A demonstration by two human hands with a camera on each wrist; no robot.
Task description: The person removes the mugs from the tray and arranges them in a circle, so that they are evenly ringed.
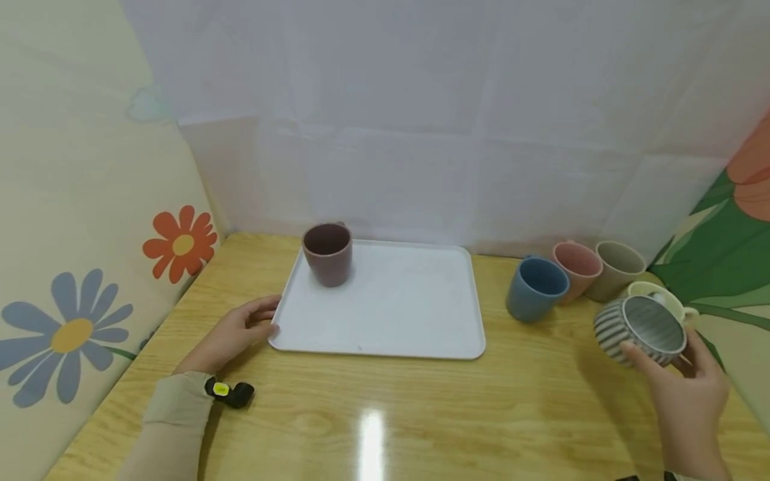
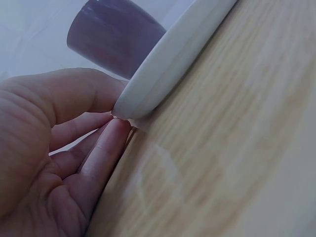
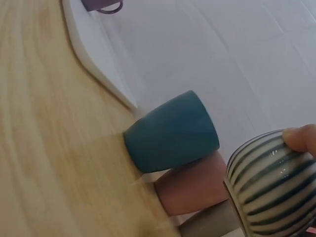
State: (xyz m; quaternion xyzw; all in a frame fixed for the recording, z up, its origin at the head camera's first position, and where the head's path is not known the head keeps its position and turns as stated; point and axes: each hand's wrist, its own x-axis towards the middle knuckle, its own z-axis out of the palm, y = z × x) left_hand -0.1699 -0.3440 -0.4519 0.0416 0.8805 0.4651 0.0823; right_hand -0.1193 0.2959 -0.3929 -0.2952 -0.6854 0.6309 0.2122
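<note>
My left hand point(image 1: 240, 327) is at the left edge of a white tray point(image 1: 397, 300), its thumb and fingers pinching the rim point(image 2: 148, 79). On the tray's back left corner stands a dark mauve mug point(image 1: 329, 257). My right hand point(image 1: 692, 381) grips a grey-and-white striped cup point(image 1: 619, 327) over the right side of the table, its mouth tilted. In the right wrist view, a fingertip presses the side of the striped cup point(image 3: 276, 182). Behind it, a cream cup point(image 1: 652, 288) is partly hidden.
To the right of the tray stand a blue mug point(image 1: 535, 290), a pink mug point(image 1: 579, 267) and a beige mug point(image 1: 616, 267) close together. A white cloth point(image 1: 385, 133) hangs behind the wooden table point(image 1: 451, 414). Flowered cloth hangs at both sides.
</note>
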